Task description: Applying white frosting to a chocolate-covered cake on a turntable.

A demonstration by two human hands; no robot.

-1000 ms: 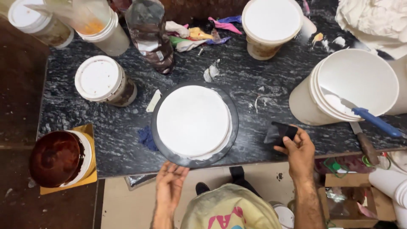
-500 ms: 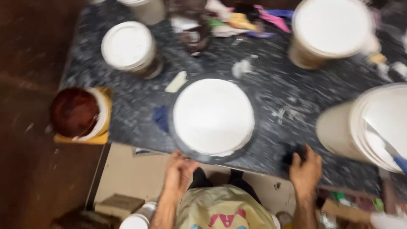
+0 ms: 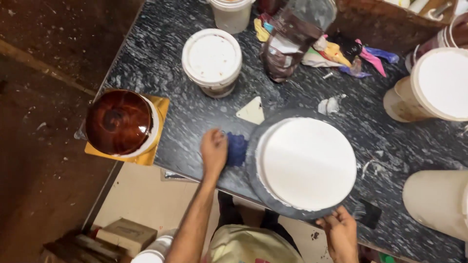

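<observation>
A round white-iced cake sits on a dark turntable at the front of the black marble counter. My left hand rests on the counter just left of the turntable, its fingers touching a small blue cloth. My right hand is at the turntable's near rim, fingers curled against its edge. A small cream triangular scraper lies beyond the cloth.
A brown glazed cake on a gold board sits at the counter's left edge. White lidded tubs, a plastic bottle, coloured wrappers, another white bucket and a dark phone surround the turntable.
My left hand has gone from the near counter edge up onto the counter by the blue cloth. My right hand has shifted from the phone to the turntable's rim. The view swung left.
</observation>
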